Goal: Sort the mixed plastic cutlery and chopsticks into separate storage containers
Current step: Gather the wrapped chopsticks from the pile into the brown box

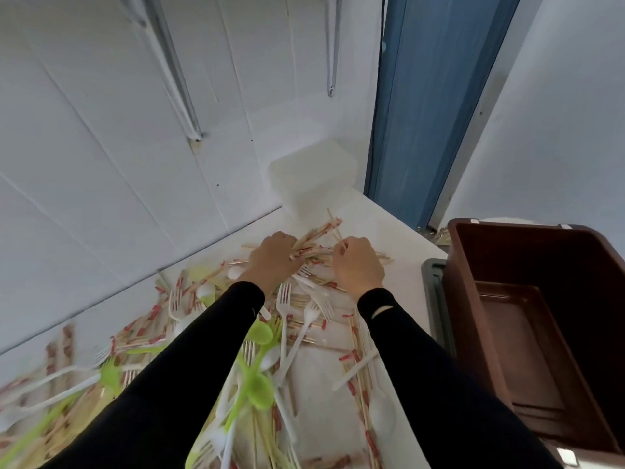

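Note:
A mixed heap of cutlery covers the white table [402,231]: wooden chopsticks with red paper bands [358,363], white plastic forks [283,304], white spoons and green spoons [258,389]. My left hand [272,260] grips a bundle of banded chopsticks [316,236] at the far end of the heap. Just to its right, my right hand [356,265] pinches a few chopsticks [334,228] that stick up and away. Both sleeves are black.
A translucent white plastic container [314,176] stands at the table's far corner against the white wall. A large brown bin [537,319] with nothing in it sits right of the table, a dark grey lid [436,299] beside it. A blue door frame [429,96] rises behind.

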Available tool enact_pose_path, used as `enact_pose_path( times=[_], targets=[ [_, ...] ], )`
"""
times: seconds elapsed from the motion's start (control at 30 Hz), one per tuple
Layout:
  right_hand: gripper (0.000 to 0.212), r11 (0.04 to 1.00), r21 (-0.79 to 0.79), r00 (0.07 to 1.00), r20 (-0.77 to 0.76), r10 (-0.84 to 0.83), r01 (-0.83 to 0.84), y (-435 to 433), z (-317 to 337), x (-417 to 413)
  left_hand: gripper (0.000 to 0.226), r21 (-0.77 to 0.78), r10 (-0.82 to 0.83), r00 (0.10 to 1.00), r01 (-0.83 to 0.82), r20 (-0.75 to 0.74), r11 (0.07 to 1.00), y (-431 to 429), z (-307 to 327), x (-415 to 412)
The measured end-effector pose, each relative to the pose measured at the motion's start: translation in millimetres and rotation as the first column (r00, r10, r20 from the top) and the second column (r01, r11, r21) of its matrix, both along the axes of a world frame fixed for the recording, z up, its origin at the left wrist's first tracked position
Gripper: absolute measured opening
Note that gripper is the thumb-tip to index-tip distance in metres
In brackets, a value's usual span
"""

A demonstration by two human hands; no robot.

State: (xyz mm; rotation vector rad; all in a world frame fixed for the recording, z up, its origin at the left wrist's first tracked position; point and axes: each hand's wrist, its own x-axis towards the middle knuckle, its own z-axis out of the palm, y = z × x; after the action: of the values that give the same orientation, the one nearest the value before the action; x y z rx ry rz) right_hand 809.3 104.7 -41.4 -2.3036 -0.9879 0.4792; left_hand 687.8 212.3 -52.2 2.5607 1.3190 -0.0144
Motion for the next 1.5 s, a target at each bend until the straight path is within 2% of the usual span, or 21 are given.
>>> enact_pose_path(
  times=[0.07, 0.13, 0.23, 0.33, 0.4, 0.5, 0.57, 0.6, 0.7, 0.8, 0.87, 0.93, 1.0, 1.07, 1.17, 1.27, 1.33, 1.5],
  targets=[
    [0.028, 0.988, -0.148, 0.996, 0.074, 0.056, -0.044, 8, -10, 4, 0.040, 0.031, -0.001, 0.998, 0.002, -0.056, 1.000, 4, 0, 3],
    [0.032, 0.968, -0.242, 0.994, 0.067, 0.088, -0.070, 11, -17, 6, 0.040, 0.046, -0.022, 0.993, 0.027, -0.114, 0.999, 7, -1, 1],
    [0.024, 0.980, -0.187, 0.998, -0.008, 0.063, -0.064, 5, -21, 3, 0.040, 0.064, -0.045, 0.986, 0.056, -0.158, 0.996, 6, -1, -6],
    [0.013, 0.993, -0.096, 0.988, -0.144, 0.059, -0.074, -13, -22, -8, 0.045, 0.008, -0.051, 0.988, 0.052, -0.144, 0.999, 8, 3, -18],
    [0.017, 0.980, -0.099, 0.963, -0.226, 0.147, -0.173, -26, -24, -20, 0.040, -0.037, -0.045, 0.994, 0.042, -0.101, 0.998, 12, 6, -25],
    [0.038, 0.943, -0.088, 0.899, -0.344, 0.273, -0.320, -38, -21, -30, 0.029, -0.037, -0.033, 0.995, 0.030, -0.089, 0.999, 13, 8, -32],
    [0.040, 0.960, -0.040, 0.920, -0.298, 0.254, -0.278, -37, -11, -27, 0.022, -0.040, 0.023, 0.997, -0.026, -0.072, 0.999, 13, 10, -36],
    [0.036, 0.976, -0.027, 0.954, -0.219, 0.206, -0.217, -33, -7, -22, 0.020, -0.036, 0.050, 0.997, -0.052, -0.053, 0.998, 13, 11, -38],
    [0.031, 0.997, -0.042, 0.997, 0.041, 0.064, -0.062, -13, -6, -6, 0.015, -0.047, 0.042, 0.993, -0.037, 0.112, 0.998, 21, 13, -45],
    [0.038, 0.973, -0.154, 0.958, 0.205, 0.199, -0.170, 5, -15, 5, 0.019, -0.063, 0.040, 0.948, -0.021, 0.314, 0.998, 24, 22, -52],
    [0.045, 0.906, -0.286, 0.894, 0.236, 0.381, -0.311, 12, -23, 9, 0.020, -0.048, 0.080, 0.914, -0.067, 0.397, 0.997, 19, 30, -55],
    [0.052, 0.841, -0.351, 0.854, 0.173, 0.490, -0.411, 14, -30, 7, 0.021, -0.077, 0.125, 0.812, -0.099, 0.570, 0.992, 11, 35, -58],
    [0.059, 0.831, -0.341, 0.844, 0.158, 0.512, -0.440, 13, -36, -1, 0.020, -0.105, 0.165, 0.669, -0.129, 0.725, 0.986, 3, 39, -63],
    [0.058, 0.866, -0.300, 0.847, 0.239, 0.475, -0.401, 11, -41, -12, 0.019, -0.099, 0.177, 0.619, -0.160, 0.765, 0.982, -2, 36, -67],
    [0.044, 0.903, -0.279, 0.810, 0.410, 0.420, -0.327, 9, -43, -25, 0.014, -0.075, 0.157, 0.698, -0.147, 0.698, 0.986, -8, 22, -72],
    [0.033, 0.914, -0.271, 0.784, 0.474, 0.401, -0.303, 7, -41, -32, 0.011, -0.079, 0.111, 0.827, -0.081, 0.551, 0.994, -4, -4, -76],
    [0.032, 0.923, -0.258, 0.781, 0.495, 0.381, -0.286, 6, -41, -32, 0.019, -0.050, 0.039, 0.901, -0.019, 0.432, 0.999, 0, -17, -76],
    [0.031, 0.923, -0.255, 0.795, 0.473, 0.380, -0.289, 1, -45, -28, 0.038, -0.055, -0.041, 0.951, 0.061, 0.306, 0.997, 10, -25, -72]
  ],
)
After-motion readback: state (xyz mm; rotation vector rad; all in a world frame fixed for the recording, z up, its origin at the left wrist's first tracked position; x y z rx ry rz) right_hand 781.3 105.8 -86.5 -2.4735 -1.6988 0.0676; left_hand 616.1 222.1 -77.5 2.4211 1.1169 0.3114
